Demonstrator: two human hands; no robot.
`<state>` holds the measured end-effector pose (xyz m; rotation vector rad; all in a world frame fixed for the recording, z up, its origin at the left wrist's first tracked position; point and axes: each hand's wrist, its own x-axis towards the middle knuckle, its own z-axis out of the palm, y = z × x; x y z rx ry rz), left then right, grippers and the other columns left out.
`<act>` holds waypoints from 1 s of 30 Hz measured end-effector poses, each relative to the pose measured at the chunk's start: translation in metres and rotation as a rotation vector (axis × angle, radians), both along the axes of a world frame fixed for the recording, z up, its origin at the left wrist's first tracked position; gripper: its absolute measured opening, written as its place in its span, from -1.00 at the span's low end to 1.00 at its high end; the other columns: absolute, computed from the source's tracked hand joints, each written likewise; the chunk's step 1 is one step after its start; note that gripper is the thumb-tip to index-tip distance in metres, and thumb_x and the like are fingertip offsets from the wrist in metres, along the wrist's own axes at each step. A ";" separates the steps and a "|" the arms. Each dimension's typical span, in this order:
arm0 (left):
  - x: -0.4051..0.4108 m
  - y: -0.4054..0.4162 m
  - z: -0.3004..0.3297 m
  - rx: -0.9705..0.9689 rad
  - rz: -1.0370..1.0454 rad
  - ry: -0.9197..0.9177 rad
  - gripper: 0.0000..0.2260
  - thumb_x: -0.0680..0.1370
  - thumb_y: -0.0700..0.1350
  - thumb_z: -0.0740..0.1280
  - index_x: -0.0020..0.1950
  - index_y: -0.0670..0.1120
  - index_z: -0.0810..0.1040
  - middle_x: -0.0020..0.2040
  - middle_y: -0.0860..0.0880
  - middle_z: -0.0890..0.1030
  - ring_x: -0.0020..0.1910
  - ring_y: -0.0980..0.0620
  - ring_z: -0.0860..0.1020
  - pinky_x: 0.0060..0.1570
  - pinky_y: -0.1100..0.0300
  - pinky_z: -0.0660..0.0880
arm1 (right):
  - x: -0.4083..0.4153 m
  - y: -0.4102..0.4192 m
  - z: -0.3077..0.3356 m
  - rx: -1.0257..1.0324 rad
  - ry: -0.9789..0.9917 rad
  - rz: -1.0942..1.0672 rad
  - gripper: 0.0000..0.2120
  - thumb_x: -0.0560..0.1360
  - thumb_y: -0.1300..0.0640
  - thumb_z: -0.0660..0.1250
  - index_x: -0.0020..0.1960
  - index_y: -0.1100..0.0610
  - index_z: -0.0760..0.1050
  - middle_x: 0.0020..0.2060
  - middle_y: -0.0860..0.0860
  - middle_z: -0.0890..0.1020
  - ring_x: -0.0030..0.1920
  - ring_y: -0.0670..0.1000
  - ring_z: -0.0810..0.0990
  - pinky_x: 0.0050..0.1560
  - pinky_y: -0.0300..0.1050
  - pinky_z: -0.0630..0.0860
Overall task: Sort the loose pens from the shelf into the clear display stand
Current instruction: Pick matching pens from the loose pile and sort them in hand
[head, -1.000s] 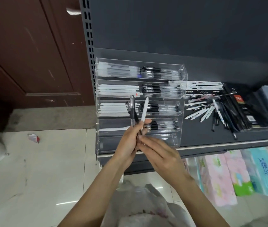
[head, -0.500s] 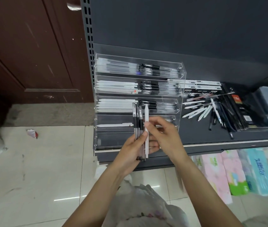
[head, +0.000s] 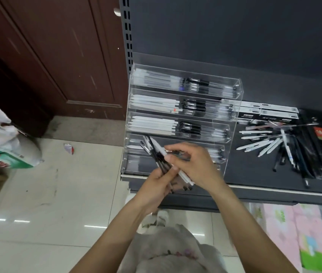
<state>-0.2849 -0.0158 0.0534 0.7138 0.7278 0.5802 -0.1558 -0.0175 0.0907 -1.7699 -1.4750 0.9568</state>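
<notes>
A slim bundle of black and white pens (head: 157,154) sits tilted in front of the lower tiers of the clear tiered acrylic display stand (head: 233,123). The left hand (head: 156,186) wraps its fingers round the bundle from below, while the right hand (head: 193,164) pinches a dark pen across it. More loose white and black pens (head: 262,144) lie scattered on the dark grey shelf (head: 244,170), just right of the stand.
</notes>
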 end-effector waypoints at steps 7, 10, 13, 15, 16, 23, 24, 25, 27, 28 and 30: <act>0.008 -0.010 -0.011 0.103 0.064 0.251 -0.72 0.62 -0.13 0.16 0.14 -0.31 0.52 -0.10 -0.34 0.59 -0.09 -0.17 0.60 -0.13 0.25 0.56 | 0.014 -0.005 -0.019 0.022 -0.086 0.116 -0.90 0.45 0.12 0.42 -0.05 0.08 0.62 -0.05 -0.12 0.63 0.02 -0.12 0.51 0.12 -0.19 0.39; 0.006 -0.011 -0.009 0.140 0.143 0.267 -0.77 0.62 -0.16 0.15 0.18 -0.17 0.54 -0.11 -0.20 0.63 -0.09 0.01 0.64 -0.12 0.31 0.53 | 0.017 0.000 -0.019 0.009 0.177 0.000 -0.99 0.52 0.10 0.33 -0.06 0.01 0.52 -0.15 -0.16 0.64 -0.11 -0.20 0.60 -0.10 -0.30 0.47; -0.010 -0.009 -0.010 0.128 0.341 0.265 -0.71 0.59 -0.06 0.15 0.22 -0.12 0.52 0.04 -0.09 0.67 0.08 -0.02 0.63 0.05 0.19 0.54 | 0.022 0.013 -0.018 0.183 0.044 -0.013 -0.91 0.57 0.06 0.24 0.01 0.02 0.50 -0.22 -0.11 0.64 -0.29 -0.13 0.62 -0.31 -0.25 0.54; -0.024 -0.005 -0.013 0.051 0.500 0.263 -0.74 0.62 -0.07 0.12 0.14 -0.14 0.53 -0.08 -0.07 0.68 0.01 -0.02 0.64 0.07 0.12 0.55 | 0.019 0.027 -0.026 0.343 -0.363 0.127 -0.87 0.57 0.09 0.26 0.05 0.06 0.56 -0.19 -0.05 0.63 -0.31 -0.09 0.56 -0.41 -0.29 0.41; -0.031 -0.003 -0.016 -0.007 0.564 0.236 -0.76 0.63 -0.09 0.11 0.10 -0.14 0.53 -0.16 -0.05 0.66 -0.05 0.00 0.64 0.05 0.11 0.56 | 0.015 0.035 -0.034 0.365 -0.518 0.185 -0.86 0.54 0.15 0.30 0.07 0.09 0.57 -0.17 -0.01 0.63 -0.28 -0.04 0.56 -0.41 -0.28 0.35; -0.068 0.018 -0.020 -0.176 0.750 0.079 -0.77 0.66 -0.12 0.07 0.03 -0.12 0.50 -0.33 0.02 0.58 -0.28 0.07 0.62 -0.06 0.12 0.59 | -0.020 0.065 -0.076 0.284 -0.759 0.356 -0.71 0.38 0.34 0.41 0.06 0.12 0.58 -0.24 0.01 0.65 -0.27 0.02 0.62 -0.36 -0.19 0.48; -0.071 0.020 -0.020 -0.176 0.741 0.062 -0.77 0.65 -0.12 0.07 0.04 -0.13 0.50 -0.31 0.01 0.60 -0.26 0.06 0.63 -0.04 0.10 0.59 | -0.023 0.066 -0.079 0.260 -0.750 0.342 -0.74 0.38 0.34 0.42 0.02 0.11 0.59 -0.25 0.00 0.66 -0.28 0.02 0.62 -0.38 -0.20 0.47; -0.074 0.023 -0.020 -0.178 0.721 0.045 -0.77 0.65 -0.12 0.07 0.05 -0.14 0.51 -0.29 0.00 0.62 -0.23 0.06 0.64 -0.04 0.11 0.61 | -0.025 0.068 -0.081 0.226 -0.734 0.329 -0.75 0.38 0.35 0.41 0.00 0.11 0.60 -0.25 0.01 0.66 -0.27 0.03 0.63 -0.38 -0.19 0.48; -0.080 0.029 -0.021 -0.180 0.662 0.018 -0.77 0.65 -0.12 0.08 0.08 -0.15 0.51 -0.23 -0.02 0.65 -0.18 0.05 0.66 -0.06 0.12 0.62 | -0.029 0.070 -0.085 0.151 -0.666 0.290 -0.76 0.45 0.34 0.33 0.04 0.11 0.62 -0.14 0.02 0.68 -0.18 0.06 0.64 -0.30 -0.10 0.57; -0.082 0.032 -0.021 -0.182 0.636 0.005 -0.76 0.65 -0.13 0.08 0.09 -0.15 0.51 -0.21 -0.03 0.66 -0.16 0.05 0.66 -0.06 0.12 0.62 | -0.030 0.071 -0.085 0.116 -0.615 0.263 -0.77 0.49 0.32 0.29 0.06 0.11 0.62 -0.07 0.02 0.68 -0.11 0.06 0.64 -0.20 -0.05 0.59; -0.086 0.039 -0.022 -0.182 0.597 -0.022 -0.75 0.65 -0.13 0.07 0.09 -0.16 0.52 -0.17 -0.05 0.67 -0.14 0.05 0.66 -0.05 0.11 0.62 | -0.029 0.072 -0.083 0.063 -0.539 0.229 -0.77 0.54 0.27 0.24 0.08 0.10 0.63 0.08 0.00 0.63 0.02 0.03 0.61 0.01 -0.08 0.55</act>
